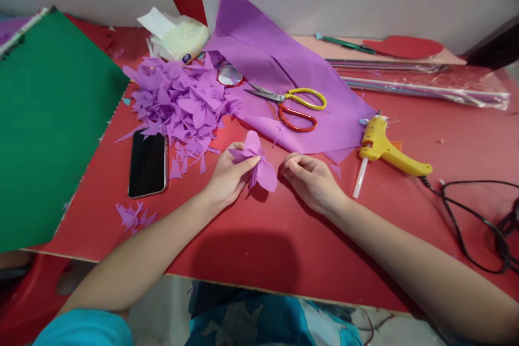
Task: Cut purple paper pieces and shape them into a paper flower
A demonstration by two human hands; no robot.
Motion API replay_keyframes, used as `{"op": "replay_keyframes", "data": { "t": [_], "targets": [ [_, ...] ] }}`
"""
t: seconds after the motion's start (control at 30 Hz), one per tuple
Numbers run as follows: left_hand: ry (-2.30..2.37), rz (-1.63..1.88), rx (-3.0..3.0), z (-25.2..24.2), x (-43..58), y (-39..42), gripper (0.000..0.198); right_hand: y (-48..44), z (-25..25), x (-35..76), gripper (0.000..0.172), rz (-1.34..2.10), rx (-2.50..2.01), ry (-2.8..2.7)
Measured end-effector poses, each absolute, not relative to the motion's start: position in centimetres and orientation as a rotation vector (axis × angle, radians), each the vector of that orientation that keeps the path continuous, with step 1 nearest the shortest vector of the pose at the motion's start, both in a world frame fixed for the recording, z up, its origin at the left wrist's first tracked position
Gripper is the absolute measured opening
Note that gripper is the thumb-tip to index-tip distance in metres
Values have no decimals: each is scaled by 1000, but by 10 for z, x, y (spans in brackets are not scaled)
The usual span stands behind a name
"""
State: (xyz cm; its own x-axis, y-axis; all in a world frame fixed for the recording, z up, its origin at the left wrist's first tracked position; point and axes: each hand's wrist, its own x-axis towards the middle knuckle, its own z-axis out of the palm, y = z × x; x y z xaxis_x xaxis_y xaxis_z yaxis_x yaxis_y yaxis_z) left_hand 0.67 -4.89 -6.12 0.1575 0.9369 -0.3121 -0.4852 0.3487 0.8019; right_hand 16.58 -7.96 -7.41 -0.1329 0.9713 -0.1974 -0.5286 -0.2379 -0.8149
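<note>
Between the thumb and fingers of my left hand (229, 175) is a purple paper flower (263, 170) with rounded petals, held just above the red table. To its right, apart from the flower, my right hand (310, 181) has its fingers curled and the thumb pressed to them; nothing shows in the pinch. Behind my hands, scissors (279, 97) with one yellow and one red handle lie slightly open on a large purple paper sheet (259, 27). A heap of cut purple paper pieces (182, 102) spreads behind my left hand.
A phone (148, 165) lies left of my left forearm, near some small purple scraps (133, 217). The yellow glue gun (389, 148), with its stick and black cord (466, 208), rests at right. Green board (52, 135) covers the left side. A tissue pack (180, 38) stands behind the heap.
</note>
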Motion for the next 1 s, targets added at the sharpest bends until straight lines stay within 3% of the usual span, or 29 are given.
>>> {"op": "replay_keyframes", "data": {
  "t": [0.57,1.0],
  "targets": [
    [943,1095,619,-62,6,-50,33,-80,-76,166,17,1578,-1048,-763],
    [996,1085,636,-59,8,-51,30,-83,-79,169,2,1417,-1033,-979]
  ]
}}
